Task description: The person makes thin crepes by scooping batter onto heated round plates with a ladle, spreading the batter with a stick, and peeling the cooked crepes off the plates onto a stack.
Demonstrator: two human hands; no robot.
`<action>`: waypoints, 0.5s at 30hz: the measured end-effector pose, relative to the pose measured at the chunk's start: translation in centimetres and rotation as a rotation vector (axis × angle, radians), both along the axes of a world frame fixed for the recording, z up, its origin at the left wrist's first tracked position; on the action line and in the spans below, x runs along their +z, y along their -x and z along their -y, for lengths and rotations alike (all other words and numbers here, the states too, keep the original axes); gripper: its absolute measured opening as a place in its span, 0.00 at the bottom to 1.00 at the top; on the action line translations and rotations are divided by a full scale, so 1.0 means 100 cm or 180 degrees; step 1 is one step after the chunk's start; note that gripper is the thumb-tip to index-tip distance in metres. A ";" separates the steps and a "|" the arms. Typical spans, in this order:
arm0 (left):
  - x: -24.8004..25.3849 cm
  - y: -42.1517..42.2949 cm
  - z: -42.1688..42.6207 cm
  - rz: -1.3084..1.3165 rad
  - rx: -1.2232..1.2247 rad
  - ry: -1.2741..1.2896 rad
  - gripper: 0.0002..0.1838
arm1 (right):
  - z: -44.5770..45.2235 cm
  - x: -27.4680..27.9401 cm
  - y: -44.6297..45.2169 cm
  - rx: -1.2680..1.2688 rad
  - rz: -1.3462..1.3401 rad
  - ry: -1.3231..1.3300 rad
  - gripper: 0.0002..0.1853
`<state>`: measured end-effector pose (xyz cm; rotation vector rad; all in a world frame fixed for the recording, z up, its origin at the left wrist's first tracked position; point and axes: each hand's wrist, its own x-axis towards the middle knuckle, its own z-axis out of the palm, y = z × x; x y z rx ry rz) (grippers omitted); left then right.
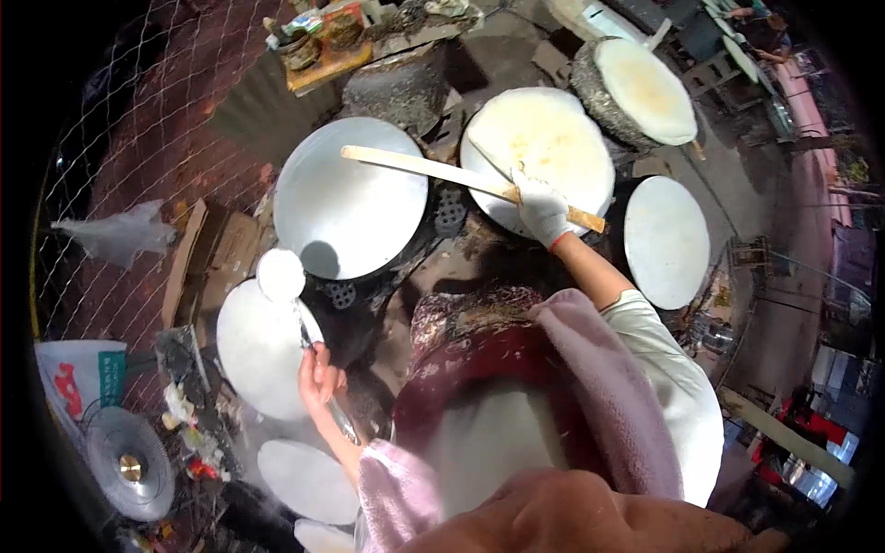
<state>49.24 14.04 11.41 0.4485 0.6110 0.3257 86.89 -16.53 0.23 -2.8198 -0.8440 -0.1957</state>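
Now, left hand [323, 376]: bare, fingers curled closed round the handle of a ladle [280, 275].
Ladle bowl: white inside, overlapping the upper edge of a white disc [263, 359].
Right hand [542, 210]: white-gloved, wrapped about a wooden stick [424, 168]; cannot tell whether it also pinches the flatbread [544, 134].
Stick: slanting, far end over a round pan [346, 203].

A ladle [280, 275] and a wooden strip [396, 164] were held among round griddles [350, 207].
The left hand [319, 376] gripped the ladle's handle; the gloved right hand [542, 210] clasped the wooden strip, which slanted past a pale, brown-patched flatbread [539, 124] and over the grey griddle beside it.
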 end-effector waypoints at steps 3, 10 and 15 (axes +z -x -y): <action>-0.011 0.005 0.001 0.0088 0.0111 0.0236 0.16 | 0.023 0.059 -0.041 0.0439 0.0538 -0.0582 0.18; 0.005 -0.023 0.049 -0.0355 0.0444 -0.0100 0.15 | 0.061 0.242 -0.213 0.0253 0.0844 0.0208 0.18; -0.002 -0.051 0.111 -0.0045 0.0546 -0.0210 0.14 | 0.180 0.298 -0.327 -0.0499 0.0676 -0.1244 0.25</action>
